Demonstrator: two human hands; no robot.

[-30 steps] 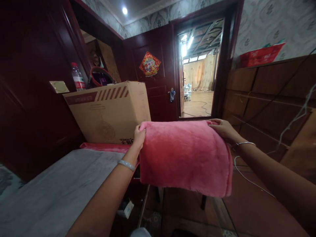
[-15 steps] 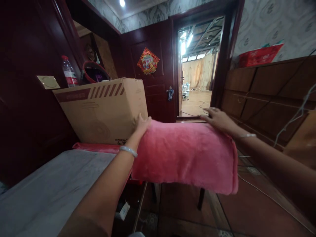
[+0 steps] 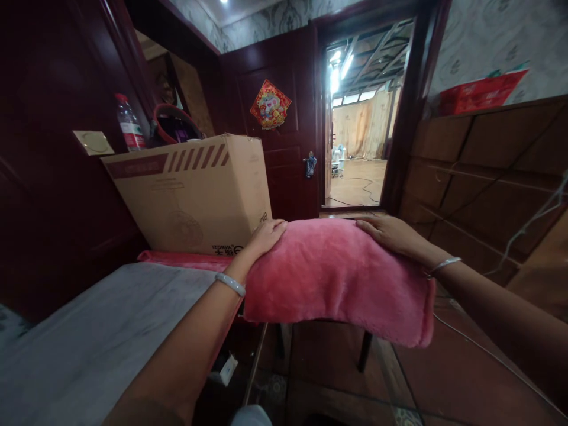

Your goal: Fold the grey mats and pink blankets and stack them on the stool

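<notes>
at the far edge of the pink cloth (image 3: 337, 278) lie both hands: the left hand (image 3: 267, 235) towards its left end, near the box (image 3: 177, 204), the right hand (image 3: 393, 234) towards its right. the fingers of each grip rest over the cloth, but i cannot tell whether either pinches it. the cloth is draped above dark legs (image 3: 364, 352), right of the grey counter (image 3: 102, 331). far right, a red basket (image 3: 483, 93) sits on the cabinet (image 3: 501, 142).
</notes>
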